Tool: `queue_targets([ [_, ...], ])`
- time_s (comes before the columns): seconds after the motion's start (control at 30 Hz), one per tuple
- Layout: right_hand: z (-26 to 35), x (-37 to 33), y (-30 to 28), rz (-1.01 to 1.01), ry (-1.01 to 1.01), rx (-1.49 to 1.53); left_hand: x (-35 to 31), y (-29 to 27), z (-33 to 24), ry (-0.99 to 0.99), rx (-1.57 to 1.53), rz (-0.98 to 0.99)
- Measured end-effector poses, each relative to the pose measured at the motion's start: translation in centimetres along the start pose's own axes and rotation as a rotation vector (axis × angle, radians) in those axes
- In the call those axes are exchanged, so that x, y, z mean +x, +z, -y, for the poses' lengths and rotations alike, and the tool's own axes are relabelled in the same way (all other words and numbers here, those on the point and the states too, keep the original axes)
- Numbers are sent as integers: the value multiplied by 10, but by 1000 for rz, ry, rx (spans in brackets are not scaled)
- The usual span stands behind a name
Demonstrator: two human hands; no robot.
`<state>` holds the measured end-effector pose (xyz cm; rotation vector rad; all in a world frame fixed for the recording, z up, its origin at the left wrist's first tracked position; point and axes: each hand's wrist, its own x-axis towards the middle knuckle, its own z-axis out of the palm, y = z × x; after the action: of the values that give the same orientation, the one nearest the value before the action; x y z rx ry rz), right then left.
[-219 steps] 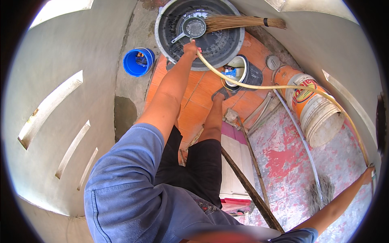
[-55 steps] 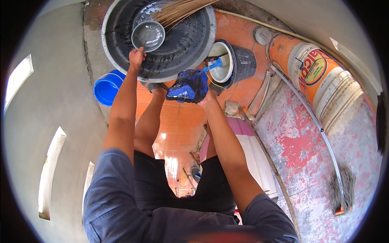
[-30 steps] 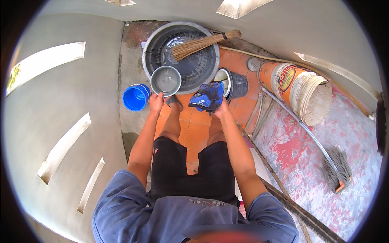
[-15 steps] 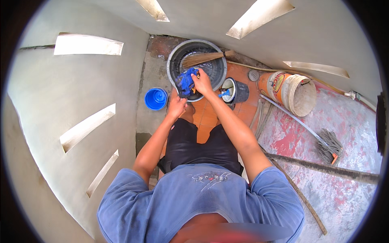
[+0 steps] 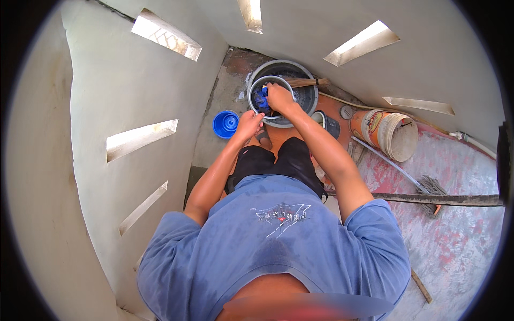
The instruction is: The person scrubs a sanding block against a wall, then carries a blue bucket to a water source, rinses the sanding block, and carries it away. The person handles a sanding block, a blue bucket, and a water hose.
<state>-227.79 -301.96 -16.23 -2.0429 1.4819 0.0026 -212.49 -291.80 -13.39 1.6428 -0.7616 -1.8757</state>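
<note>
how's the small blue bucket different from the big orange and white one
The small blue bucket stands upright by the grey wall, near the left hand. The orange and white bucket is much larger and lies tipped on its side, mouth facing right, on the red-stained floor. Both are round, open-topped plastic buckets, and neither is held.

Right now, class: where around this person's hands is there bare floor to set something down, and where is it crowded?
Bare: grey concrete between wall and blue bucket; red-patched floor beyond the plank. Crowded: large basin, grey bowl, dark bucket, both hands, orange bucket.
</note>
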Motion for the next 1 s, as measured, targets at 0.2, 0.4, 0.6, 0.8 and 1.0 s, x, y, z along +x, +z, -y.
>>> queue_targets([
  [0.2, 17, 16, 7, -30, -152, -232, -17, 7, 2, 37, -109, -124],
  [0.4, 54, 4, -16, 108, -368, -243, -62, 17, 12, 127, -148, -312],
  [0.6, 122, -26, -70, 244, -681, -233, -120, 28, 29, 172, -272, -520],
  [0.8, 183, -73, -67, 516, -1157, -322, -180, 40, 51, 260, -423, -733],
  [1.0, 231, -115, 0, 570, -1436, -576, -234, 52, 99, 329, -552, -984],
])
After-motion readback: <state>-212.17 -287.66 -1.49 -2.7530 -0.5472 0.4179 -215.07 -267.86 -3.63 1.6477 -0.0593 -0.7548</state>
